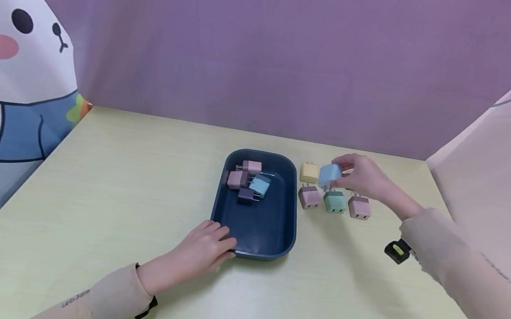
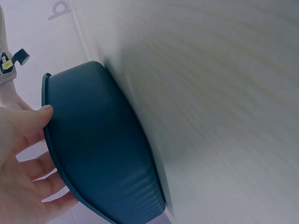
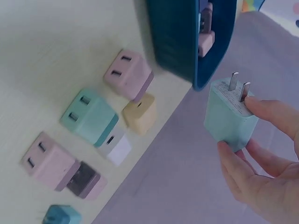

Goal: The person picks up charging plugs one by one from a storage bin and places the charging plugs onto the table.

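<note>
My right hand [image 1: 366, 177] holds a light blue plug-in charger [image 3: 231, 112] by its sides above the table, its two metal prongs showing in the right wrist view. At the near left corner of a dark blue tray [image 2: 100, 135], my left hand [image 1: 203, 244] grips the rim between thumb and fingers. Inside the tray lie several chargers, among them a pink one [image 1: 252, 167], a light blue one [image 1: 260, 185] and a dark purple one [image 1: 246, 196]. Right of it stand a yellow charger [image 1: 309, 172], a green one [image 1: 335, 202] and two pink ones [image 1: 360, 207].
In the right wrist view, a white charger [image 3: 117, 147], a dark-and-pink one [image 3: 86, 181] and a teal one [image 3: 62, 214] also lie on the pale wooden table [image 1: 132, 190]. A purple curtain [image 1: 272, 46] hangs behind the table's far edge.
</note>
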Demonstrator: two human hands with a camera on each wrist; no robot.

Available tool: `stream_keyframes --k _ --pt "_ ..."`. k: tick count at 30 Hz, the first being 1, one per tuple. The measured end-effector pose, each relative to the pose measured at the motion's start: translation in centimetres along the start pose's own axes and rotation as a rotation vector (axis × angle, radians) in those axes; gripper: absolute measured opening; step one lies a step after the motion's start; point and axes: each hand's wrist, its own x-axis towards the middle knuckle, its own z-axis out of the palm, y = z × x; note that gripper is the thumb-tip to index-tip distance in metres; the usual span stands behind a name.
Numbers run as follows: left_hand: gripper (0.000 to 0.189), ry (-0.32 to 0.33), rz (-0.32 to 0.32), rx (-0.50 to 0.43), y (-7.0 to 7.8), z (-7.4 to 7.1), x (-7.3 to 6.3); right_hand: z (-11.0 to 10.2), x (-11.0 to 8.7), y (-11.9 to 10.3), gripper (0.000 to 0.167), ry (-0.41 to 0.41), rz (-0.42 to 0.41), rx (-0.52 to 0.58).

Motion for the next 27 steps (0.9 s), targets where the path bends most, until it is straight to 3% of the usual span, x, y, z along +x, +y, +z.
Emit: stream_keyframes --k 27 --pt "0.012 0.010 0.004 0.001 -0.1 0.0 -0.1 -3.5 -2.5 6.8 0.045 0.030 0.070 -0.060"
